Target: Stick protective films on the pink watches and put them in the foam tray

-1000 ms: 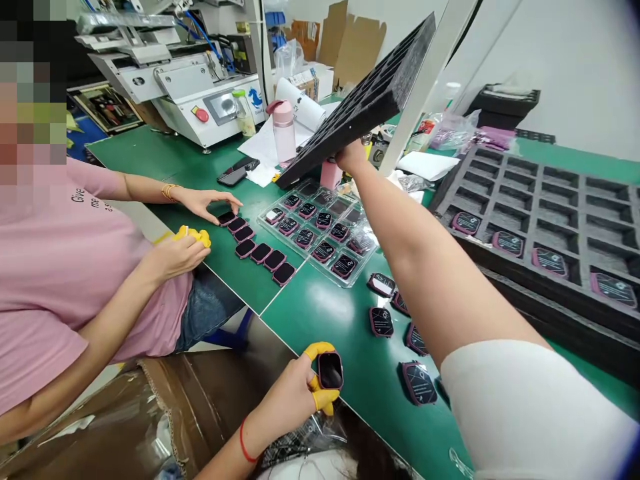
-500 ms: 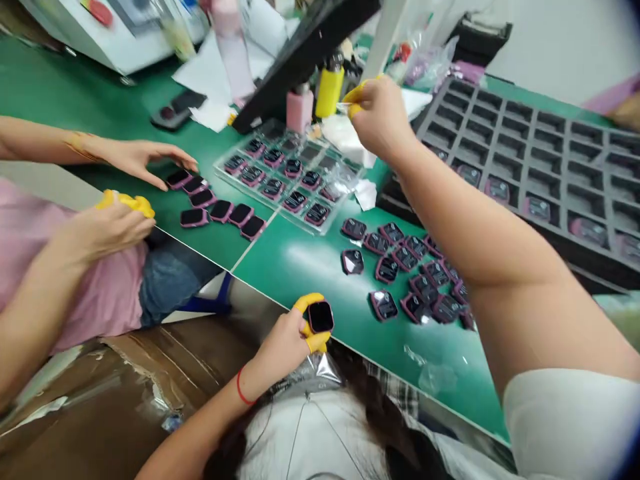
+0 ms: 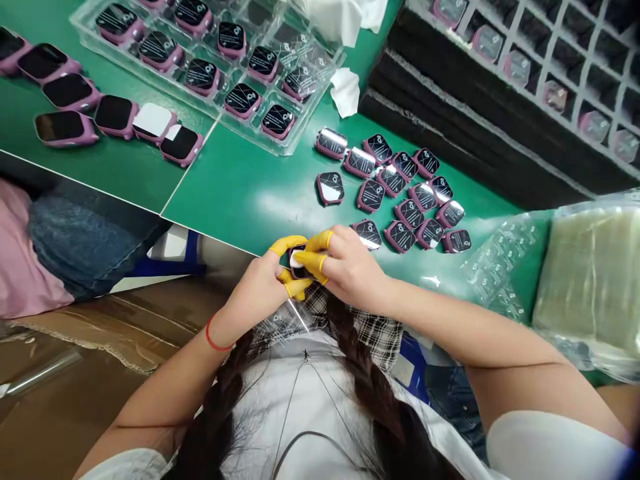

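Note:
At the table's front edge my left hand (image 3: pixel 270 277), with yellow finger cots, grips a pink-framed smartwatch (image 3: pixel 300 273) by its sides, dark screen facing up. Pinched in the yellow-cotted fingers of my right hand (image 3: pixel 350 267) is a small white wipe (image 3: pixel 296 258), which lies against the watch screen. My fingers cover part of both. Just beyond, loose pink watches (image 3: pixel 393 180) with printed film on their screens lie in a cluster on the green table (image 3: pixel 260 193).
A clear compartment tray (image 3: pixel 290 148) of filmed watches stands at the back left. Left of it several dark-screened watches (image 3: pixel 116 115) lie in rows. Black foam trays (image 3: pixel 450 127) are stacked at the back right, with a bagged stack (image 3: pixel 585 287) at right. Another person's leg (image 3: pixel 95 247) shows left.
My right hand has come back from beside the yellow bottle to the watch in my left hand, bringing the white wipe onto its screen. The view has tilted down; the other person's hands are out of view.

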### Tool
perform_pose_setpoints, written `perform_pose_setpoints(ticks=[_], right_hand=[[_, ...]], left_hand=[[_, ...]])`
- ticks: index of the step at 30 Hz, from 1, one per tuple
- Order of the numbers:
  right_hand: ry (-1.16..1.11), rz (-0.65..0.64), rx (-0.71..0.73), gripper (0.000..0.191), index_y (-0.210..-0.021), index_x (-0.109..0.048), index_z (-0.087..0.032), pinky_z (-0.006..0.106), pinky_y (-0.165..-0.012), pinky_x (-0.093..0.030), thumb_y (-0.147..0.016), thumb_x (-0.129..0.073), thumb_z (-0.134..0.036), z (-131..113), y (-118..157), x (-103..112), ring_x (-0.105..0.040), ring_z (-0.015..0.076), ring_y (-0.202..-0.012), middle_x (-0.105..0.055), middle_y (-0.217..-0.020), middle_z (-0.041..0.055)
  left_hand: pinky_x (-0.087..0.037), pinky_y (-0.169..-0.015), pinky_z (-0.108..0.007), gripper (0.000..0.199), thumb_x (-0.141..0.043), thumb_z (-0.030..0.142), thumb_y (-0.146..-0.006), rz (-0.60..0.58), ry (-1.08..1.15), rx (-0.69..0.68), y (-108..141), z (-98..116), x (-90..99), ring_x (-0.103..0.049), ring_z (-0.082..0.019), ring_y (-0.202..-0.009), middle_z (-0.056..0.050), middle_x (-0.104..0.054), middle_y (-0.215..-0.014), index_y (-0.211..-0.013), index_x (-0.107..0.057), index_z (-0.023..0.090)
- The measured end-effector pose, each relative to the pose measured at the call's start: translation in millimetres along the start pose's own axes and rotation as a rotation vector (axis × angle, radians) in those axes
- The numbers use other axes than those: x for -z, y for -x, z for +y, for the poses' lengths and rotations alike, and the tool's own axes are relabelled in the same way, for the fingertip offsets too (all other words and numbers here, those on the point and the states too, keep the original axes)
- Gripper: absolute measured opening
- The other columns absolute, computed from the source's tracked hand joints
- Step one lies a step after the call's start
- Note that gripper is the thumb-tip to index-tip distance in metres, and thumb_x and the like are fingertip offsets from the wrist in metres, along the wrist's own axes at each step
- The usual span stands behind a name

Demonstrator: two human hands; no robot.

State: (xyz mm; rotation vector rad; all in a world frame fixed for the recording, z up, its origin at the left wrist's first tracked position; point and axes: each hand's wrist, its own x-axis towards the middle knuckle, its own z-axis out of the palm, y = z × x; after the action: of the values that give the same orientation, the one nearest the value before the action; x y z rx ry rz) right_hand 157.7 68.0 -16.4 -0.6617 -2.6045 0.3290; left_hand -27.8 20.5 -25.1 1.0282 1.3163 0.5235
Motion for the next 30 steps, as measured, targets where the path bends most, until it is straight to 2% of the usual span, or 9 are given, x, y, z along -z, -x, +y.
perform_pose_setpoints(ticks=[4, 7, 9, 13, 17, 21, 24, 27, 30], right_hand=[[-0.02, -0.038, 0.029, 0.015, -0.09, -0.065, -0.02, 0.035, -0.072, -0.039, -0.095, -0.051, -0.019, -6.5, 7.8, 10.3, -0.048, 0.0206, -0.092, -0.063, -0.093, 0.0074], [0.029, 0.002, -0.038, 0.01, -0.092, -0.065, -0.021, 0.036, -0.07, -0.039, -0.093, -0.055, -0.018, 0.4, 5.0, 11.3, -0.049, 0.0205, -0.087, -0.065, -0.093, 0.0068], [0.06, 0.029, -0.053, 0.01, -0.093, -0.065, -0.021, 0.035, -0.067, -0.038, -0.092, -0.056, -0.017, 6.4, -2.6, 8.0, -0.048, 0.0203, -0.084, -0.065, -0.093, 0.007], [0.02, 0.012, 0.031, 0.015, -0.093, -0.066, -0.019, 0.035, -0.066, -0.039, -0.095, -0.051, -0.02, 7.4, -13.1, 3.5, -0.049, 0.0209, -0.085, -0.066, -0.089, 0.0075], [-0.066, -0.075, 0.102, 0.017, -0.094, -0.066, -0.019, 0.035, -0.075, -0.04, -0.096, -0.049, -0.019, 2.7, -2.8, 12.3, -0.051, 0.0188, -0.088, -0.067, -0.09, 0.0049], [-0.048, -0.116, 0.09, 0.018, -0.105, -0.063, -0.023, 0.037, -0.08, -0.038, -0.095, -0.049, -0.017, 10.9, 12.2, 25.1, -0.051, 0.0188, -0.094, -0.067, -0.095, 0.0023], [-0.005, -0.044, 0.033, 0.017, -0.107, -0.062, -0.024, 0.037, -0.078, -0.039, -0.094, -0.054, -0.018, 20.5, 11.3, 25.6, -0.05, 0.0199, -0.093, -0.066, -0.095, 0.0039], [-0.001, 0.065, 0.0, 0.015, -0.105, -0.062, -0.024, 0.037, -0.076, -0.04, -0.092, -0.057, -0.017, 23.9, 0.9, 17.5, -0.049, 0.0198, -0.089, -0.064, -0.093, 0.0049], [-0.01, 0.047, 0.02, 0.014, -0.105, -0.061, -0.022, 0.036, -0.072, -0.04, -0.093, -0.056, -0.017, 19.7, -5.4, 10.1, -0.05, 0.02, -0.088, -0.063, -0.095, 0.0066]], left_hand=[[-0.04, -0.045, -0.016, 0.065, -0.071, 0.026, -0.075, -0.009, -0.013, -0.004, -0.2, -3.7, 0.2, -0.062, -0.012, -0.047, 0.008, -0.063, -0.053, -0.134, -0.046, 0.022], [-0.045, -0.049, -0.017, 0.065, -0.072, 0.029, -0.076, -0.024, 0.017, 0.016, 0.3, -1.4, 0.1, -0.068, -0.015, -0.054, 0.006, -0.068, -0.059, -0.135, -0.045, 0.021], [-0.042, -0.046, -0.017, 0.065, -0.073, 0.031, -0.076, -0.018, -0.003, 0.03, 0.3, 0.7, 0.2, -0.067, -0.014, -0.053, 0.006, -0.068, -0.058, -0.134, -0.046, 0.021], [-0.039, -0.043, -0.016, 0.065, -0.075, 0.028, -0.073, 0.005, -0.047, 0.029, -0.6, 0.2, 1.0, -0.062, -0.012, -0.047, 0.008, -0.064, -0.053, -0.132, -0.049, 0.021], [-0.04, -0.045, -0.016, 0.066, -0.074, 0.024, -0.073, 0.007, -0.056, -0.003, -1.0, -3.5, 2.2, -0.061, -0.011, -0.046, 0.009, -0.063, -0.053, -0.133, -0.048, 0.022], [-0.046, -0.05, -0.017, 0.063, -0.073, 0.026, -0.075, -0.031, -0.002, -0.005, -0.5, -1.5, 1.7, -0.068, -0.014, -0.054, 0.007, -0.068, -0.057, -0.133, -0.047, 0.023], [-0.047, -0.05, -0.017, 0.058, -0.072, 0.03, -0.078, -0.025, 0.018, -0.005, 0.0, 1.1, 0.6, -0.071, -0.016, -0.056, 0.006, -0.069, -0.057, -0.131, -0.049, 0.024], [-0.042, -0.045, -0.014, 0.058, -0.072, 0.029, -0.078, -0.011, -0.009, -0.008, 0.3, 2.0, 0.4, -0.069, -0.014, -0.052, 0.007, -0.069, -0.056, -0.131, -0.049, 0.024], [-0.037, -0.041, -0.013, 0.059, -0.073, 0.027, -0.077, -0.007, -0.017, -0.011, 0.1, 1.0, 0.5, -0.066, -0.011, -0.049, 0.007, -0.07, -0.056, -0.131, -0.049, 0.025]])
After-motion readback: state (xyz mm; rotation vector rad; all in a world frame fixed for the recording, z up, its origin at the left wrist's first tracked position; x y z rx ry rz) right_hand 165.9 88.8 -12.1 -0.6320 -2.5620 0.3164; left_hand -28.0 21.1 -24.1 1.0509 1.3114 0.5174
